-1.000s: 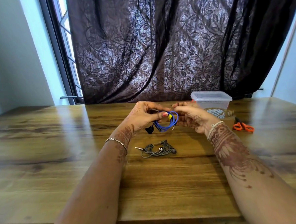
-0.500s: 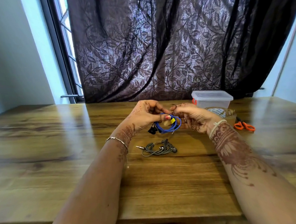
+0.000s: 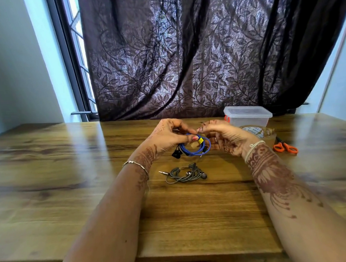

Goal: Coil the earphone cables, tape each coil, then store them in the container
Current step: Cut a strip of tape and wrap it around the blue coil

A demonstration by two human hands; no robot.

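Together: one round blue cable coil (image 3: 194, 153), one grey cable coil (image 3: 184, 175).
My left hand (image 3: 168, 137) pinches the blue; I cannot tell what my curled right hand (image 3: 228, 137) holds.

Grained wood with a soft sheen for the table (image 3: 69, 179). Thin, half-sheer cloth with a leaf pattern for the curtain (image 3: 183, 58). Cloudy smooth plastic for the container (image 3: 249, 118); glossy film on the tape roll (image 3: 269, 132). Smooth sheath on the blue earphone cable (image 3: 192, 153), matt on the grey earphone cable (image 3: 181, 177). Orange plastic on the scissors (image 3: 286, 147); bright metal for the bracelet (image 3: 137, 164).
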